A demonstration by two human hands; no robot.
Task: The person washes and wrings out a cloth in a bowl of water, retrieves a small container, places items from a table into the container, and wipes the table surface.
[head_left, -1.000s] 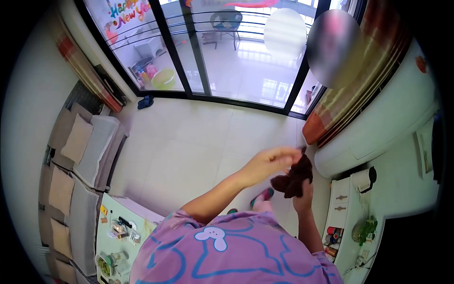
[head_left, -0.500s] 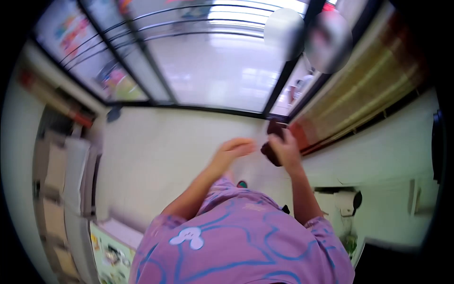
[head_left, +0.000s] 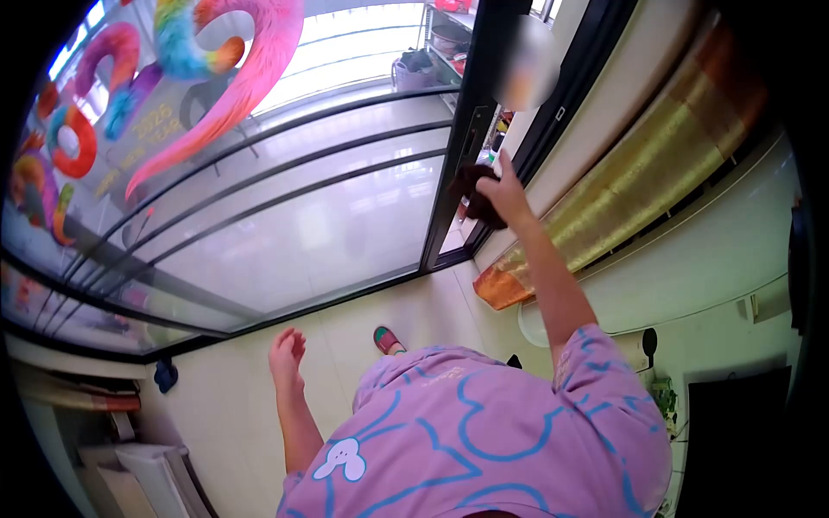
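Note:
A dark brown cloth is bunched in my right hand, which reaches forward to the black frame of the glass sliding door. The cloth is at the frame's edge, beside a narrow gap; whether it touches the frame I cannot tell. My left hand hangs low over the floor with its fingers loosely bent, and nothing shows in it.
Black bars cross the glass, and fluffy colourful decorations show at the upper left. A gold and orange curtain hangs on the right. A dark blue object lies on the floor at the left.
My right hand has moved forward and up with the cloth to the door frame. My left hand has drawn away to the left. The door now fills more of the view.

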